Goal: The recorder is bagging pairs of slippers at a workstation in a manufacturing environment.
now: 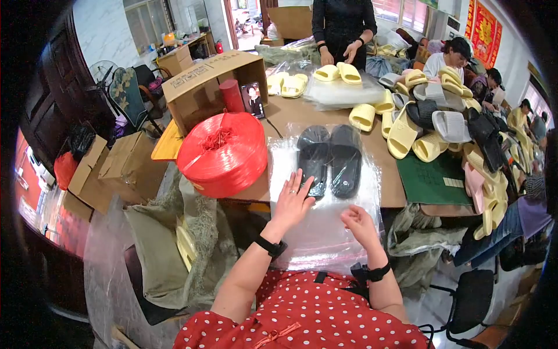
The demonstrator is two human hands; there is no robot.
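Note:
A pair of black slippers (314, 160) lies side by side, toes away from me, in a clear plastic bag (369, 174) on top of a stack of clear bags (314, 244) at the table's front edge. My left hand (292, 202) is open, its fingers spread across the heel of the left slipper. Just right of and below the slippers, my right hand (361, 225) hovers low over the bags with fingers curled together. Whether a bit of film is pinched in it is hidden.
Left of the bags are a big red twine roll (222, 154), a phone (252, 100) and a cardboard box (215, 75). A slipper heap (442, 116) covers the right side, beside a green board (433, 180). Across the table, a person (344, 29) stands behind yellow slippers (337, 72).

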